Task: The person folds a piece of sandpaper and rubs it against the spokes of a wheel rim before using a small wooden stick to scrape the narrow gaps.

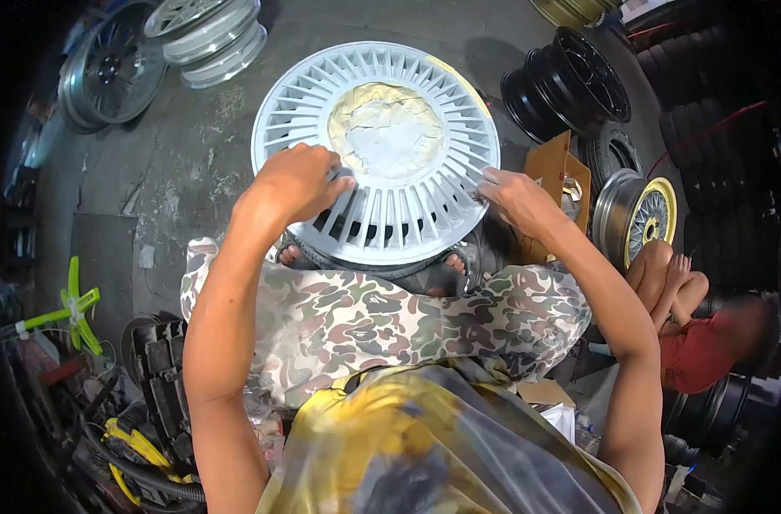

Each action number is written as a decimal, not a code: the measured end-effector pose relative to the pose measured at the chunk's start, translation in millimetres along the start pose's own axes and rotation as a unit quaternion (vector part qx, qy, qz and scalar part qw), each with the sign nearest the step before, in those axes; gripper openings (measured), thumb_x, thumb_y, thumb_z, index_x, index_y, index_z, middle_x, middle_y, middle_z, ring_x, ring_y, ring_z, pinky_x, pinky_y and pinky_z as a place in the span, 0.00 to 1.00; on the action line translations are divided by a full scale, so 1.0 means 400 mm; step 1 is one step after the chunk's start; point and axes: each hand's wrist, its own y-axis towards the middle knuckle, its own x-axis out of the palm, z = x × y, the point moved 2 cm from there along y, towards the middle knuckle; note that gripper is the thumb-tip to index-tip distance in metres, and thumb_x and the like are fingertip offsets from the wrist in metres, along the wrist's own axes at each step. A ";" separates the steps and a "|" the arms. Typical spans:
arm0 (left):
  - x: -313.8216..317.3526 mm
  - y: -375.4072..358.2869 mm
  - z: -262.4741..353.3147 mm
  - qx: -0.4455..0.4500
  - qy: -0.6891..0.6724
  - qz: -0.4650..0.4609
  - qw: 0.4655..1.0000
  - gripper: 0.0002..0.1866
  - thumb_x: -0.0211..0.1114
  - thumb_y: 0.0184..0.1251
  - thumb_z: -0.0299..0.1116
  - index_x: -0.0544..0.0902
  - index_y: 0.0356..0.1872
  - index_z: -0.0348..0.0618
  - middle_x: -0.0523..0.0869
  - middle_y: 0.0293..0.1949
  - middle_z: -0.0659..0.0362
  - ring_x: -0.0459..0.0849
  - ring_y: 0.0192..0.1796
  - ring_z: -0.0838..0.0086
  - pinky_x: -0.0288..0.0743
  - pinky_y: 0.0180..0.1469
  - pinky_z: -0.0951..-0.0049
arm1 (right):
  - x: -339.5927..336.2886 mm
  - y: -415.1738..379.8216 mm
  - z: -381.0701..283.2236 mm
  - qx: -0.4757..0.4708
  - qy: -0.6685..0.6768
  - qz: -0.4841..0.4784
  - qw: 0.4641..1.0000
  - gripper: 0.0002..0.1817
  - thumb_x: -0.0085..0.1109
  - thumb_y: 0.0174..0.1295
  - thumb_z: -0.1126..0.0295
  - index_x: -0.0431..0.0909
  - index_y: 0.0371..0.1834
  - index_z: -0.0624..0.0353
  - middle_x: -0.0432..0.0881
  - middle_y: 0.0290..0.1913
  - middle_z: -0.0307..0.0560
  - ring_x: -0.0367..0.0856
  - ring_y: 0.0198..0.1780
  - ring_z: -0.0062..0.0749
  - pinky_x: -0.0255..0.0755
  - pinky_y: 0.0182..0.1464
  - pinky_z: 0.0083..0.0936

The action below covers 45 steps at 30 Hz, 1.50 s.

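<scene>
A light grey wheel rim (pixel 390 224) with many thin spokes lies face up in front of me, on top of a dark tire (pixel 369 267). Crinkled masking paper (pixel 386 133) covers its centre, and a strip of yellow tape runs along the upper right edge. My left hand (pixel 298 184) is over the spokes on the left side, fingers bent and closed; whatever may be in them is hidden. At the right edge, my right hand (pixel 519 201) has its fingers curled onto the rim's outer spokes.
Black wheels (pixel 570 86) and an opened cardboard box (pixel 557 180) stand on the right, near a yellow-lipped wheel (pixel 634 218). A person in a red shirt (pixel 703 355) sits at far right. Silver wheels (pixel 211 43) are upper left; a green fan-like object (pixel 75 304) is lower left.
</scene>
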 end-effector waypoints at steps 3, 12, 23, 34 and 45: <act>-0.004 -0.009 -0.003 -0.023 -0.016 0.006 1.000 0.21 0.68 0.73 0.46 0.90 0.53 0.39 0.92 0.41 0.42 0.90 0.49 0.47 0.82 0.55 0.53 | 0.001 -0.033 -0.004 -0.006 0.011 0.045 0.999 0.12 0.61 0.61 0.79 0.83 0.48 0.62 0.82 0.53 0.59 0.85 0.53 0.59 0.81 0.55 0.48; -0.009 -0.001 -0.003 -0.011 -0.036 0.006 0.999 0.20 0.69 0.74 0.46 0.90 0.53 0.39 0.92 0.43 0.41 0.90 0.49 0.47 0.81 0.57 0.54 | -0.100 -0.012 0.011 0.001 0.096 0.119 0.988 0.13 0.66 0.61 0.79 0.85 0.48 0.58 0.84 0.46 0.55 0.85 0.50 0.56 0.81 0.51 0.45; -0.014 0.009 -0.005 -0.028 -0.017 -0.004 0.999 0.20 0.68 0.74 0.47 0.90 0.52 0.40 0.92 0.45 0.41 0.90 0.51 0.48 0.82 0.56 0.53 | 0.026 0.009 0.031 0.022 0.203 0.064 0.977 0.06 0.67 0.65 0.74 0.88 0.43 0.61 0.84 0.37 0.54 0.85 0.40 0.55 0.78 0.43 0.38; -0.028 0.021 -0.013 -0.038 -0.029 0.005 0.999 0.20 0.69 0.74 0.45 0.90 0.53 0.38 0.91 0.47 0.40 0.90 0.51 0.47 0.82 0.56 0.54 | 0.059 0.001 -0.031 -0.035 0.047 0.057 0.997 0.13 0.61 0.64 0.76 0.83 0.51 0.60 0.84 0.49 0.58 0.86 0.44 0.58 0.81 0.50 0.47; -0.041 0.020 -0.031 -0.047 -0.023 0.001 0.999 0.21 0.69 0.74 0.46 0.90 0.53 0.38 0.92 0.45 0.40 0.91 0.49 0.46 0.83 0.55 0.54 | 0.009 -0.025 -0.050 -0.011 0.134 0.075 0.988 0.05 0.63 0.67 0.73 0.84 0.44 0.59 0.81 0.44 0.55 0.86 0.44 0.58 0.80 0.47 0.47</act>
